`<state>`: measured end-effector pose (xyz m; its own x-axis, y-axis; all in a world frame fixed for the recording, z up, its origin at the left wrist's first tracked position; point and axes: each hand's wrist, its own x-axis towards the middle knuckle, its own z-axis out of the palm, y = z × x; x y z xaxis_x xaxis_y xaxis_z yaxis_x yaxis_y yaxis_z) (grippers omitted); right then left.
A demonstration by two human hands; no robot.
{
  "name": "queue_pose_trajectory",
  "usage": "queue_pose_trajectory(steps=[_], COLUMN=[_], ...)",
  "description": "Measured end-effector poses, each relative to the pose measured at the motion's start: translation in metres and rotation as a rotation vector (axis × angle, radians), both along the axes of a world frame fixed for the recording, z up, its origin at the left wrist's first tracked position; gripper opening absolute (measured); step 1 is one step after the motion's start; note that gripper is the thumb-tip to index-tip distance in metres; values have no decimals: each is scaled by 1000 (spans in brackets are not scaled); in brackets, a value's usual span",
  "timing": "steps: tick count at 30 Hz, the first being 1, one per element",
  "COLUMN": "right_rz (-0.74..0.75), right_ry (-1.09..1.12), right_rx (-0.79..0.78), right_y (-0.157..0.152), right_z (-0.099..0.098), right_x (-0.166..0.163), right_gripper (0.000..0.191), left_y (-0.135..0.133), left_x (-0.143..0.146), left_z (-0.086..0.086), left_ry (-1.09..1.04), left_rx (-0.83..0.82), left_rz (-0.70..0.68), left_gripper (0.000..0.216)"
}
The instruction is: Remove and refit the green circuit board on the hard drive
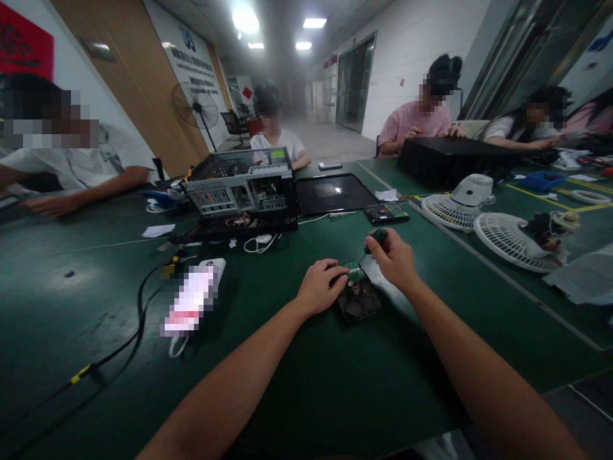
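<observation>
A hard drive (360, 303) lies on the green table in front of me, with a small green circuit board (355, 272) at its far end. My left hand (323, 285) rests on the drive's left side, its fingers reaching over the board and pressing there. Closed round a screwdriver's dark green handle (376, 239), my right hand (393, 258) is just beyond the drive's right side. The screwdriver's thin shaft slants down to the board's far right edge; its tip is too small to make out.
An opened computer case (244, 191) stands ahead, beside a black panel (335, 193). Another hard drive (387, 212) lies beyond my right hand. A phone (194, 300) and black cable (140, 300) are left; white fan parts (512, 241) lie right. Several people sit around the table.
</observation>
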<state>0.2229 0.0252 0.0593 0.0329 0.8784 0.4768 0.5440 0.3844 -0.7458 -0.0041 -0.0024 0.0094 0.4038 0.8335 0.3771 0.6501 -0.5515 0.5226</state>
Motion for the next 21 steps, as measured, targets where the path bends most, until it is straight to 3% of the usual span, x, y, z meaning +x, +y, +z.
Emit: queue_pose_trajectory(steps=[9, 21], right_rz=[1, 40], right_ry=[-60, -182], right_rx=[69, 79], right_y=[-2, -3], right_z=[1, 1], right_x=[-4, -7], right_gripper=[51, 42], left_y=[-1, 1], left_x=[0, 0], left_z=[-3, -3], left_ry=[3, 16], left_rx=[9, 7], left_rz=[7, 9], left_gripper=[29, 30])
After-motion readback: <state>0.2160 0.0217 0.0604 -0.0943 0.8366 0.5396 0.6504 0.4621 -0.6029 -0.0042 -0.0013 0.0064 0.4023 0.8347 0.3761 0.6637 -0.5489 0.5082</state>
